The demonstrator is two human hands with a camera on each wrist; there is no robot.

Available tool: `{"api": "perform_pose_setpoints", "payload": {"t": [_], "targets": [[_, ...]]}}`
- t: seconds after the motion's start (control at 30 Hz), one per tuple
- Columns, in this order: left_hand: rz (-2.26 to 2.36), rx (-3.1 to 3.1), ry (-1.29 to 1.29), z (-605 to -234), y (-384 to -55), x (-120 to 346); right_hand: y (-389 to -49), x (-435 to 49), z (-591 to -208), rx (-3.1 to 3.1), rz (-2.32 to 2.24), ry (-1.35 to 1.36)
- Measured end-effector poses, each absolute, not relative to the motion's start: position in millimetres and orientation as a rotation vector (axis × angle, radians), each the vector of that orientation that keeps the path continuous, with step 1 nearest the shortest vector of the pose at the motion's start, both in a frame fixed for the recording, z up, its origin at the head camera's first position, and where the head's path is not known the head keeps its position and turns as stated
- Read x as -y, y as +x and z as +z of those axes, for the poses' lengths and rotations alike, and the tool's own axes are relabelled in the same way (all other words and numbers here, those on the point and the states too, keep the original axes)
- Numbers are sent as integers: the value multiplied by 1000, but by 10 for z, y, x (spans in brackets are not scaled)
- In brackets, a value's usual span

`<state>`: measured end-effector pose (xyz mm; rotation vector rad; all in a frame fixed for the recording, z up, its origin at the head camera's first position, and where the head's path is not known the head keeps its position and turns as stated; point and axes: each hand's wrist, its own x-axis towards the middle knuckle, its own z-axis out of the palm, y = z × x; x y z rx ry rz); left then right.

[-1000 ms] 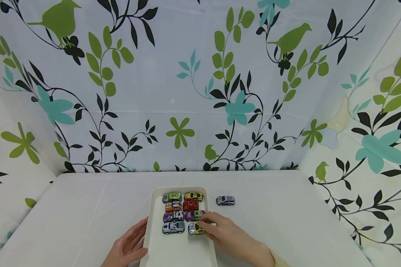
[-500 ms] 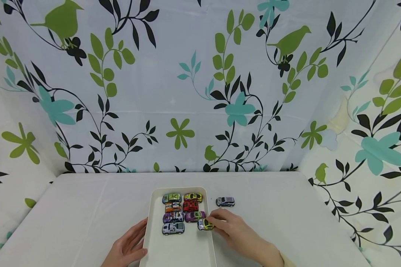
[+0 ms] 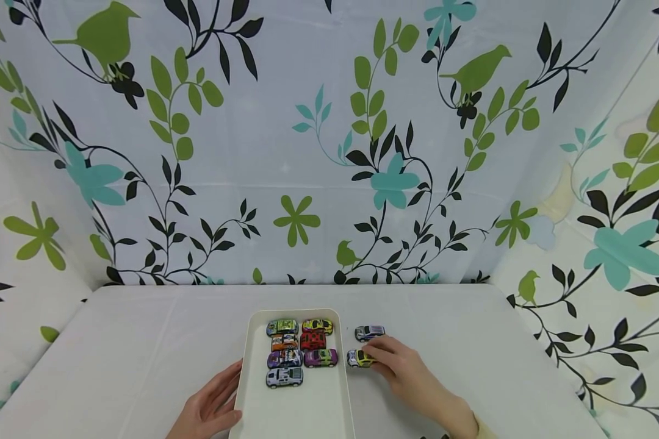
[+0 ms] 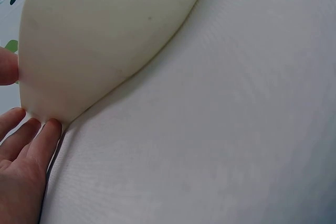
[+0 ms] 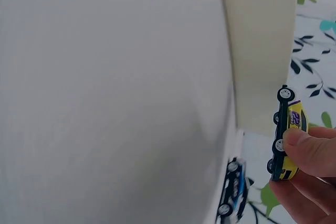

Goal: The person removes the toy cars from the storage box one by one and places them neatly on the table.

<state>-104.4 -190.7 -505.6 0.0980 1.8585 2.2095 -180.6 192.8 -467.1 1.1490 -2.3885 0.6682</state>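
My right hand [image 3: 403,366] pinches a yellow toy car [image 5: 294,140] between thumb and fingers, just outside the right wall of a white tray [image 3: 307,414]. In the right wrist view the car's wheels face away from the palm. A silver toy car [image 3: 370,333] stands on the table right behind the held one. My left hand [image 3: 211,402] rests with extended fingertips against the tray's left wall, seen also in the left wrist view, where the fingers [image 4: 44,142] touch the tray side.
Inside the tray, toy cars stand in two columns, among them a red car [image 3: 313,340], a purple one [image 3: 321,358] and a grey one [image 3: 284,377]. The white table [image 3: 143,353] meets a leaf-patterned cloth [image 3: 329,152] behind.
My right hand has lifted the yellow car from the tray's right column and carried it rightward over the wall. The left hand stays at the tray.
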Motion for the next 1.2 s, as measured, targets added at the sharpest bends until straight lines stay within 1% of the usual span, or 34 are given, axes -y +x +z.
{"api": "perform_pose_setpoints", "payload": {"t": [0.33,0.47,0.83,1.07,1.2], "targets": [[2195,-1870,5,-5046,-1053,1898,-1930,-2050,-4788,2508,728,1068],[2192,-1883,13,-5056,-1059,1894,-1967,-2089,-4858,2528,722,1042],[2205,-1869,35,-5034,-1050,1895,-2027,-2122,-5022,2431,762,1018],[2199,-1868,-3,-5020,-1046,1885,-2087,-2155,-5103,2299,793,1015],[2198,-1878,28,-5025,-1045,1888,-2104,-2163,-5133,2287,805,1000]]}}
